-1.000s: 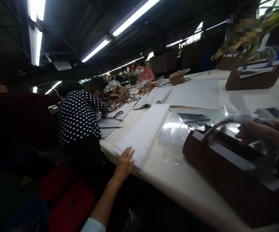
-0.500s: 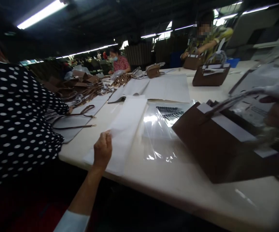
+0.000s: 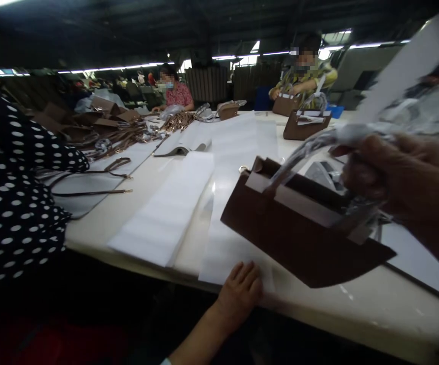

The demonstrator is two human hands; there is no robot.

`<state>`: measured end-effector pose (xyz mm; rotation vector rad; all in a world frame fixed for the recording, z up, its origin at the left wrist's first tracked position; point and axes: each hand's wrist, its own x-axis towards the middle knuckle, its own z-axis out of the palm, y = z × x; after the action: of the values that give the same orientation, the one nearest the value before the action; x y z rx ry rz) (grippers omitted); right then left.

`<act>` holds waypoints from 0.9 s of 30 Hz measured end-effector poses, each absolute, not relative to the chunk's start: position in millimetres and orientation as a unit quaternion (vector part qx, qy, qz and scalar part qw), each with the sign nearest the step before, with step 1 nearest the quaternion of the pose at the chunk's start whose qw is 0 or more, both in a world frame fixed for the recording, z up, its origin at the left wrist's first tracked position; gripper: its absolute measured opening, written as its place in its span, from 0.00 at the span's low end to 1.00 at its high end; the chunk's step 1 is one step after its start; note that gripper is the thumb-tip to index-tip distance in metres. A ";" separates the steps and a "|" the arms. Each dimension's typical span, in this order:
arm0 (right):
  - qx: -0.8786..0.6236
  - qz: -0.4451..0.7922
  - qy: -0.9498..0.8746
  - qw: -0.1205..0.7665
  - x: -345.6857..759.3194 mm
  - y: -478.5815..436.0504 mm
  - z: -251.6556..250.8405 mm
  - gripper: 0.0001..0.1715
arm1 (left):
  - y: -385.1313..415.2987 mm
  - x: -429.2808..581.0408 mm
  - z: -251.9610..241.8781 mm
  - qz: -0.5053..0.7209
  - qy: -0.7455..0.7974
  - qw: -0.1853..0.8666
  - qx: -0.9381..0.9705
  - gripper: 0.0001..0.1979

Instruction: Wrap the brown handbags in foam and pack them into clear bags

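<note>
1. All around, a dim hall [image 3: 174,30] with thin rows of lights and blurred figures far back at left.
2. Across the lower half, a long pale counter [image 3: 143,175] with a near edge on a slant, lower toward the right, and darkness below; bare top visible between straps and folded sheet, in a narrow strip between the two sheets, and along the near edge at right.
3. Close against the left end, a co-worker [image 3: 10,192] in a dark polka-dot top; little room for moving there.
4. Farther off, a person in pink [image 3: 181,94] and a person in yellow [image 3: 314,76], the latter just behind a standing bag [image 3: 306,126].
5. At far left on the counter, a jumbled heap of brown pieces [image 3: 105,121].
6. Reaching almost to the near edge, a long sheet [image 3: 242,137], partly behind the handbag; beside it, a folded sheet [image 3: 162,208].
7. Tilted over the counter, a brown handbag [image 3: 299,228]; cannot tell about contact underneath.
8. Hands well apart: right hand [image 3: 405,177] clamped on wrapped handles [image 3: 311,144]; left hand [image 3: 240,289] palm down by the near edge, fingers over the long sheet's near end, cannot tell if pinching.
9. Left of the folded sheet, thin brown straps [image 3: 94,192].
</note>
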<state>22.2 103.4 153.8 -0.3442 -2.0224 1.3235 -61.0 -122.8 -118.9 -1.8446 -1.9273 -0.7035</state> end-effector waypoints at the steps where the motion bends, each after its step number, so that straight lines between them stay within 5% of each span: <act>1: -0.121 0.519 -0.782 0.322 13.4 95.2 152.1 0.16 | -127.8 -62.8 -120.2 -0.249 -0.683 0.188 -0.661 0.06; 8: 0.028 0.458 -0.867 0.195 -41.1 47.6 130.0 0.19 | -151.5 -69.5 -119.8 -0.250 -0.687 0.178 -0.659 0.13; 16: 0.004 0.352 -0.910 0.220 -46.3 47.3 126.7 0.20 | -154.4 -79.2 -121.6 -0.311 -0.671 0.152 -0.655 0.12; 27: 0.000 0.479 -0.857 0.190 -61.6 63.0 114.7 0.18 | -156.2 -83.4 -102.8 -0.324 -0.696 0.126 -0.628 0.12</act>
<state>-61.6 63.0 114.7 0.0008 -2.4085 1.3455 -83.4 -156.2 -102.8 -1.8292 -2.0264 -0.9443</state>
